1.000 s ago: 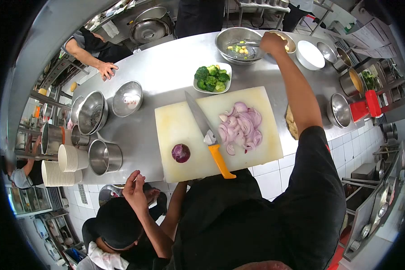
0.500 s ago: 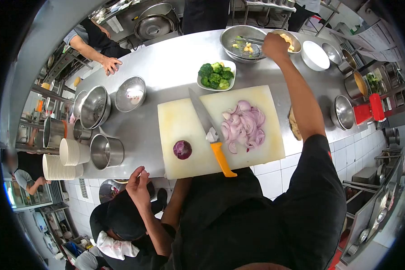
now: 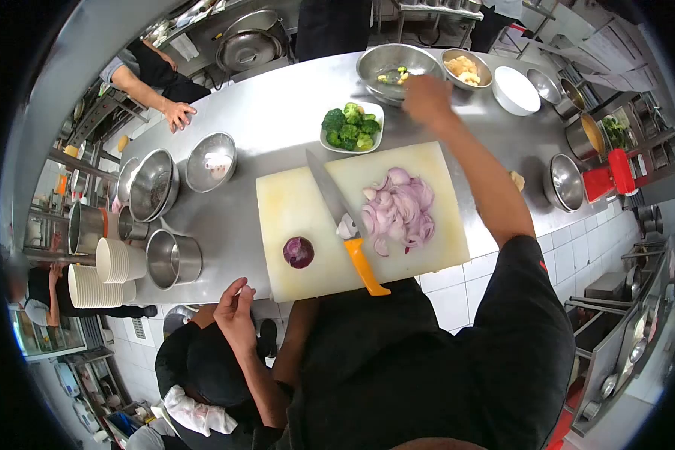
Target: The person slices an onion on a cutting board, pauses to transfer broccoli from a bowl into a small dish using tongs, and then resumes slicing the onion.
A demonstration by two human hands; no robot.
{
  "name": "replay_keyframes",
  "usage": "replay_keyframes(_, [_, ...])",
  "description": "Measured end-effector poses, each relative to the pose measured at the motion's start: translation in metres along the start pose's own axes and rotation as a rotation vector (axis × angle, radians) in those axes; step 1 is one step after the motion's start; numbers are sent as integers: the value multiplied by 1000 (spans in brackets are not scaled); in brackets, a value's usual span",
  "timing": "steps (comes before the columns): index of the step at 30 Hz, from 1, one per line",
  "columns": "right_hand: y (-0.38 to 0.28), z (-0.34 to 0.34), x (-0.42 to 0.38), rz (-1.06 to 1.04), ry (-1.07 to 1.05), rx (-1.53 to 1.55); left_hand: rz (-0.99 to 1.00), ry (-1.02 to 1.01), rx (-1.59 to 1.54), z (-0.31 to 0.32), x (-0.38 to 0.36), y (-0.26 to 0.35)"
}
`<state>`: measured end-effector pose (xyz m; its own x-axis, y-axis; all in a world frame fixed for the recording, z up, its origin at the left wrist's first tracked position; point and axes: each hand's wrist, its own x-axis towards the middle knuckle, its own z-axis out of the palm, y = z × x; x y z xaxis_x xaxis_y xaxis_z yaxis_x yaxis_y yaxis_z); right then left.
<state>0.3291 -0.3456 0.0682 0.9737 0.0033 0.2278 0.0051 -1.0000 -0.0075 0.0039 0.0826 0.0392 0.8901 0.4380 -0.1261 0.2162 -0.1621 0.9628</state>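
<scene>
My right hand [image 3: 427, 101], blurred by motion, is by the right rim of a large metal bowl [image 3: 375, 79] with a few yellow-green pieces. What its fingers do is smeared. My left hand [image 3: 236, 315], below the counter's near edge, has its fingertips pinched together; anything between them is too small to name. On the cutting board [image 3: 285, 202] lie sliced red onion [image 3: 399, 210], a rounded piece of red onion [image 3: 298, 252] and a knife [image 3: 358, 259] with a yellow handle, onion bits stuck to its blade. A white dish of broccoli [image 3: 351, 126] stands behind the board.
A metal bowl of pale yellow chunks [image 3: 463, 69] and a white bowl [image 3: 516, 91] stand back right. Metal bowls [image 3: 211, 163], a pot [image 3: 172, 259] and stacked white tubs [image 3: 97, 283] fill the left. A co-worker's hand [image 3: 178, 115] rests at the far edge; a person [image 3: 214, 367] crouches below left.
My right hand has moved left and down from the bowl of yellow chunks to the large metal bowl's rim. My left hand stays pinched. The view has shifted slightly.
</scene>
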Motion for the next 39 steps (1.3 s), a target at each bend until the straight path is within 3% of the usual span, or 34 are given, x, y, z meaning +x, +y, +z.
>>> replay_keyframes(6, [62, 15, 60, 288, -84, -24, -51, -27, -44, 10, -16, -4])
replay_keyframes(15, [66, 51, 83, 432, -100, 7, -57, 12, -32, 10, -24, -15])
replay_keyframes(24, [82, 43, 67, 257, 47, -10, -58, -62, -17, 15, -27, -10])
replay_keyframes(28, [75, 38, 65, 284, 60, -25, -46, -126, -10, 24, -30, -13])
replay_keyframes(33, [76, 45, 81, 318, -57, -45, -20, -76, -29, 31, -58, -24])
replay_keyframes(39, [86, 63, 90, 202, -18, -67, -57, 59, -98, 76, -97, -8])
